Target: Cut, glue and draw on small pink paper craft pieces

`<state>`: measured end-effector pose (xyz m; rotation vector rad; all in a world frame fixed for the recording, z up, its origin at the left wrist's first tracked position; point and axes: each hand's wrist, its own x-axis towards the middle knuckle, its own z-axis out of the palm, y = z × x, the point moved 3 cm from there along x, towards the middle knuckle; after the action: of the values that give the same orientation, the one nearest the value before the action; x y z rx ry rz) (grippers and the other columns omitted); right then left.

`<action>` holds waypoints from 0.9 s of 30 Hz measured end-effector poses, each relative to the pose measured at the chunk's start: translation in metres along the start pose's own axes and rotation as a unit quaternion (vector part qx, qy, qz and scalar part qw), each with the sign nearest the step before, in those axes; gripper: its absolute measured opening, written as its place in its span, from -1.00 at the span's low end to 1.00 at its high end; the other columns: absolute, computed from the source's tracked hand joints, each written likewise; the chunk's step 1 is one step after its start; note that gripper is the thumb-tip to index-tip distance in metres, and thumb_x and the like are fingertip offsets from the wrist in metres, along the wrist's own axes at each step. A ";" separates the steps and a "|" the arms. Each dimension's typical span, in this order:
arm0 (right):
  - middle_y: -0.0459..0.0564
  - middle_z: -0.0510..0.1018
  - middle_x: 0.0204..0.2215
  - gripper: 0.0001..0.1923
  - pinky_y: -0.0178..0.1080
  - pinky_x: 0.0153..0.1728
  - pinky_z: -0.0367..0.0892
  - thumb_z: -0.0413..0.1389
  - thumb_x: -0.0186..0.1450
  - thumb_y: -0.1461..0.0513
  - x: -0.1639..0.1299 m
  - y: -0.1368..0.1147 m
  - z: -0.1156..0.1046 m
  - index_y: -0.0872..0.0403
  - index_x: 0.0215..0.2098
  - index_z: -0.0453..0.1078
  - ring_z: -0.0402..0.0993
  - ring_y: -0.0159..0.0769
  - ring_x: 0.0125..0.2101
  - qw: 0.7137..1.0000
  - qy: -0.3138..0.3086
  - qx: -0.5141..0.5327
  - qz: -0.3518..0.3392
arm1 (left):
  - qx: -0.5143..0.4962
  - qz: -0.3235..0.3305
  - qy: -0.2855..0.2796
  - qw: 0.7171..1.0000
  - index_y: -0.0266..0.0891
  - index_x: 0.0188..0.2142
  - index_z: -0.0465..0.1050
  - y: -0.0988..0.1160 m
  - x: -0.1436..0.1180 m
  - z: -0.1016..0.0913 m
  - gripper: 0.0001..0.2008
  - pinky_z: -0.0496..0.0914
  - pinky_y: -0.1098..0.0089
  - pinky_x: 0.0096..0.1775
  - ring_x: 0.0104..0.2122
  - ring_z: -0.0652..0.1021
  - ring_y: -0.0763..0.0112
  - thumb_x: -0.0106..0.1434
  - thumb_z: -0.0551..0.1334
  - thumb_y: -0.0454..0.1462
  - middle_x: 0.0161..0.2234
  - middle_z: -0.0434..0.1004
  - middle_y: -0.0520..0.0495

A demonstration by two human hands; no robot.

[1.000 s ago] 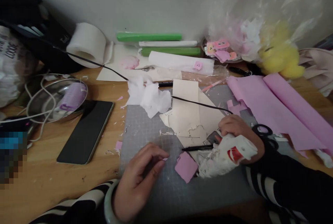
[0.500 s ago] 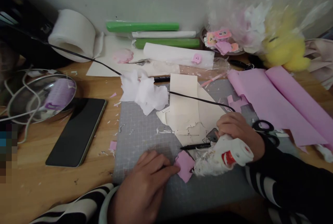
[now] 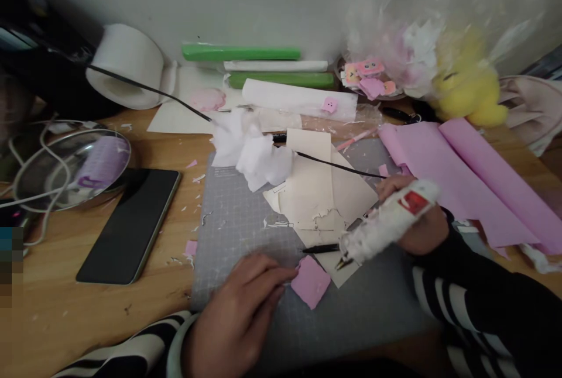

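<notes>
Right hand: here we have the right hand (image 3: 419,223) curled firmly round the glue gun (image 3: 389,220), its fingers closed on the body.
Glue gun: white and rough, ragged shreds clinging to it, a red patch near the back; the pointed metal nozzle (image 3: 343,263) tips down and left of that grip, apart from the square.
Left hand: our left hand (image 3: 246,308) lies palm down, fingers bunched narrow; whether they pinch anything, we cannot tell.
Pink square: right at those left fingertips sits the square (image 3: 311,283), soft-looking and matte, wavy-edged, flat on the mat (image 3: 355,325).
Mat: grey, smooth and finely gridded, spread under both hands.
Card: ahead, between the two hands, we see a stiff cream card (image 3: 309,176) with a torn lower edge.
Pen: slim and black, the pen (image 3: 322,248) points left, just beyond the square.
Tissue: crumpled, white and airy, the tissue (image 3: 263,161) is heaped beyond the left hand.
Cord: thin and black, the cord (image 3: 342,165) runs left from the right hand towards that heap.
Pink sheet: off past the right hand, a broad sheet (image 3: 439,158) lies beside a long, smooth roll (image 3: 504,185).
</notes>
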<state>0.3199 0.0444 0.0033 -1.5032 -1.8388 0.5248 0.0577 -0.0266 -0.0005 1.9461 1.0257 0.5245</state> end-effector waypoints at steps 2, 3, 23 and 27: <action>-0.05 0.46 -0.43 -0.68 -0.10 -0.34 0.35 0.12 -0.03 0.09 0.005 0.000 0.001 -0.03 -0.34 0.18 0.44 -0.16 -0.40 0.999 0.022 0.002 0.024 | -0.045 -0.035 0.042 0.997 -0.14 -0.13 0.37 -0.001 -0.001 -0.002 -0.74 0.35 0.42 -0.27 -0.29 0.45 0.40 0.25 0.05 -0.42 -0.29 0.43 -0.03; -0.01 0.47 -0.38 -0.64 -0.09 -0.34 0.35 0.11 0.00 0.08 0.008 0.000 0.002 -0.01 -0.27 0.17 0.45 -0.14 -0.37 0.999 0.033 0.002 0.032 | -0.063 -0.048 0.062 0.995 -0.14 -0.16 0.38 -0.001 -0.002 -0.003 -0.78 0.35 0.46 -0.29 -0.30 0.47 0.42 0.25 0.07 -0.40 -0.31 0.44 -0.01; -0.05 0.45 -0.47 -0.89 -0.28 -0.42 0.33 0.12 0.18 0.17 -0.029 -0.097 0.035 0.03 -0.40 0.43 0.40 -0.34 -0.44 0.983 -0.104 0.079 -0.130 | -0.183 -0.122 0.070 0.973 -0.23 -0.53 0.35 -0.002 -0.004 0.004 -0.82 0.25 0.53 -0.52 -0.57 0.37 0.49 0.14 0.21 -0.21 -0.60 0.38 0.07; -0.03 0.48 -0.49 -0.76 -0.31 -0.43 0.33 0.12 0.19 0.09 -0.048 -0.102 0.056 0.09 -0.46 0.47 0.42 -0.37 -0.43 0.952 -0.244 0.171 -0.073 | -0.137 -0.074 0.059 0.986 -0.22 -0.55 0.35 0.004 -0.001 0.002 -0.77 0.27 0.53 -0.52 -0.58 0.42 0.49 0.18 0.19 -0.17 -0.60 0.43 0.05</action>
<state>0.2135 -0.0200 0.0232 -1.0517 -2.0657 1.1580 0.0603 -0.0297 0.0016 1.5992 1.0994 0.6664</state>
